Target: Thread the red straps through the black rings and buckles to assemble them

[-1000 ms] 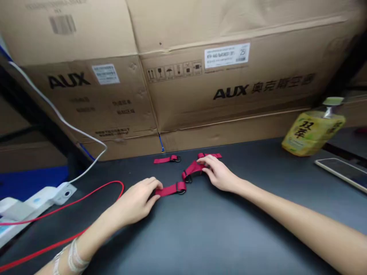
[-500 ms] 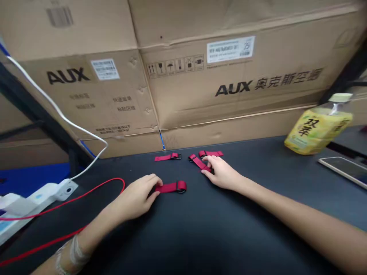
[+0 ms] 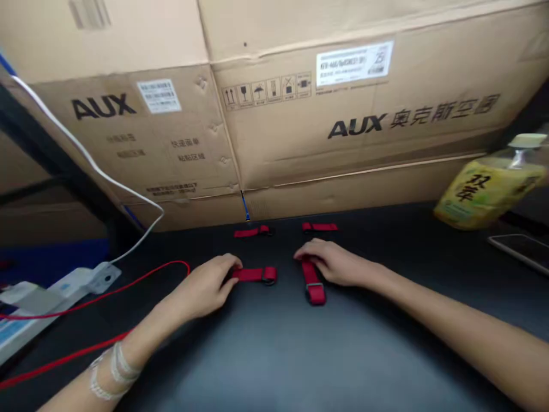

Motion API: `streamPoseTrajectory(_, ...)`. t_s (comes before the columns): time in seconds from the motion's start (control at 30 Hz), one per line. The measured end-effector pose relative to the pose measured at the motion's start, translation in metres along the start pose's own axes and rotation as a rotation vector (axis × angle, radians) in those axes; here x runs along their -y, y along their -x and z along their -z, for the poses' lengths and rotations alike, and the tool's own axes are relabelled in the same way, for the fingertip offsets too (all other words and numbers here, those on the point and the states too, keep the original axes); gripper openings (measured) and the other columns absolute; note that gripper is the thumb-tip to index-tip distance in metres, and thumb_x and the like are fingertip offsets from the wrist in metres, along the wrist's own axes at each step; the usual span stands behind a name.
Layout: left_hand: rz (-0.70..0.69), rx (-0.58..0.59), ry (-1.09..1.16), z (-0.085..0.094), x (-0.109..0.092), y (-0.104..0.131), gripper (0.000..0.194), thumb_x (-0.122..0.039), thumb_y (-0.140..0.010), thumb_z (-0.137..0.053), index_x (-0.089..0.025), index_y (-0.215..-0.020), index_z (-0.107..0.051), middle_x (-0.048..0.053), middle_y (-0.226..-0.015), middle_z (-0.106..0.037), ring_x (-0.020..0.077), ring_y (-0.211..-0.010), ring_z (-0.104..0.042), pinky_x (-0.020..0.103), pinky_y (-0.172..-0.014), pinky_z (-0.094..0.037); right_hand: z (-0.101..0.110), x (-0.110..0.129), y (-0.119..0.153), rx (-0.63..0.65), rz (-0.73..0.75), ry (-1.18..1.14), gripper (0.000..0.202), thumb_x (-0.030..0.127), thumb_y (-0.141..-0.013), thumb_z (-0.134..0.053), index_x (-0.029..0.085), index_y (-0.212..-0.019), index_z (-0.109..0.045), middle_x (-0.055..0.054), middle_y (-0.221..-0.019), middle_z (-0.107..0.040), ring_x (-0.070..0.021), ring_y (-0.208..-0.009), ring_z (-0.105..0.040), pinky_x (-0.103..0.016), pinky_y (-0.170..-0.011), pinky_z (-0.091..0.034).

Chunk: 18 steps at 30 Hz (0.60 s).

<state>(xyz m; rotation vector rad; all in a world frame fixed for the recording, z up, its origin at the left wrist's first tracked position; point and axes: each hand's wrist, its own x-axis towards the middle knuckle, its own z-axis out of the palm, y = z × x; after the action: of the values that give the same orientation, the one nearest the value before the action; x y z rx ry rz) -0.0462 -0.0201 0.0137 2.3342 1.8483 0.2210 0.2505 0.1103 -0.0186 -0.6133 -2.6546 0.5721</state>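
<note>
Since the earlier frame, the right strap [image 3: 310,272] has swung round: its looped end, which lay to the far left of the right hand [image 3: 337,264], now points toward the near side, while the left strap [image 3: 249,275] and the left hand [image 3: 209,287] have hardly shifted. The right hand is curled, thumb and fingers nearly closed over the right strap's far end; the exact contact is hidden under the fingers. The left hand is bent into a pinch, only a small gap at its tips, with the left strap's left end between them. The key relation is between the two straps' long axes: the left strap runs left to right across the tabletop [image 3: 266,355], loop toward the right, while the right strap runs far to near, almost square to it. The two are near but apart, each closest to its own hand. Farther off, just short of the boxes [image 3: 364,157], lie the far-left strap [image 3: 247,233] and the far-right strap [image 3: 326,227], both roughly left to right.
</note>
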Motion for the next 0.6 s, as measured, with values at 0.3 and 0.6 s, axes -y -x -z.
streamPoseTrajectory(0.3,-0.031,-0.001,0.048,0.0009,0.0000,-0.0012,0.024,-0.017,-0.090,-0.045,-0.020,-0.110,-0.058,0.008,-0.111,-0.064,0.0222,-0.102,-0.061,0.037,-0.092,-0.049,-0.0004,-0.0059,-0.0022,0.003,0.046,-0.088,0.033,0.007,-0.088,-0.044,0.016,-0.106,-0.071,-0.008,-0.104,-0.071,-0.0163,-0.097,-0.065,-0.030,-0.090,-0.051)
streamPoseTrajectory(0.6,-0.082,-0.018,0.057,-0.0046,0.0049,-0.0028,0.032,-0.011,-0.089,-0.041,-0.022,-0.113,-0.060,0.005,-0.114,-0.067,0.0196,-0.107,-0.062,0.034,-0.096,-0.049,-0.0006,-0.0069,-0.0016,-0.021,0.068,-0.087,0.034,0.007,-0.087,-0.044,0.016,-0.102,-0.072,-0.007,-0.102,-0.072,-0.0159,-0.096,-0.065,-0.029,-0.089,-0.051)
